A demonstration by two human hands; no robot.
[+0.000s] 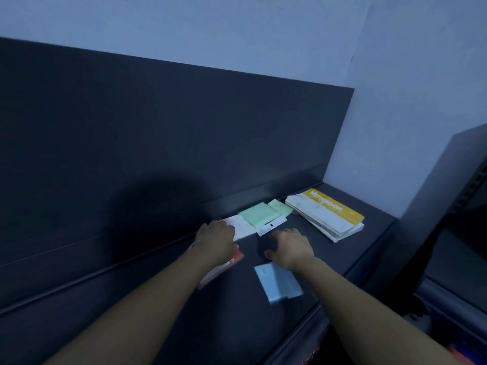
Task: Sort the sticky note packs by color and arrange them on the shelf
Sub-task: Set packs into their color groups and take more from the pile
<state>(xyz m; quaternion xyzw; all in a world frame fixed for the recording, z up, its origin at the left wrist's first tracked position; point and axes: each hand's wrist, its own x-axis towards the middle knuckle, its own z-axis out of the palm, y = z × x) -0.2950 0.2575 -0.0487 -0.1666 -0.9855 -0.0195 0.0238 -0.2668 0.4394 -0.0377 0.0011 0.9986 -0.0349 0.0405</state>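
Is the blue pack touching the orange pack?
Apart. Head view shows a strip of dark shelf between the blue pack and the orange pack.

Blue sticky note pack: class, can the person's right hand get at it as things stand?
Probably yes. The blue pack lies uncovered on the shelf, partly under the wrist of the right hand; drawing the hand back should reach it.

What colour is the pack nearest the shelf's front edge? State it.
The pack is light blue, clearest in the head view.
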